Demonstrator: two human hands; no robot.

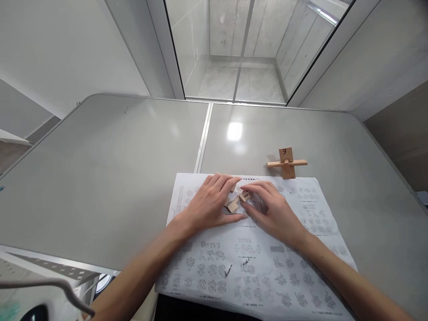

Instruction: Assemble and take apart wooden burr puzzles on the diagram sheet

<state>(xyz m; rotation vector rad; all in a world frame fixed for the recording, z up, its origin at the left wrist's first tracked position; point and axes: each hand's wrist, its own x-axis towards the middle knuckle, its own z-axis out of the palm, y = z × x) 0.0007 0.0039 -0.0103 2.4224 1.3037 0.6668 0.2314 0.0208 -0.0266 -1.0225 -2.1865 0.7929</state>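
My left hand (210, 201) and my right hand (271, 209) meet over a printed instruction sheet (257, 263) and together grip small wooden puzzle pieces (236, 200). One piece between my fingertips carries a handwritten "3". Most of the pieces are hidden under my fingers. A second, cross-shaped wooden assembly (286, 163) with a numbered block stands on the table just beyond the sheet, to the right of my hands.
The grey table (100, 178) has a seam (202, 142) down its middle and rounded far corners. A glass partition (240, 49) rises behind it. A metal frame (50, 285) shows at lower left.
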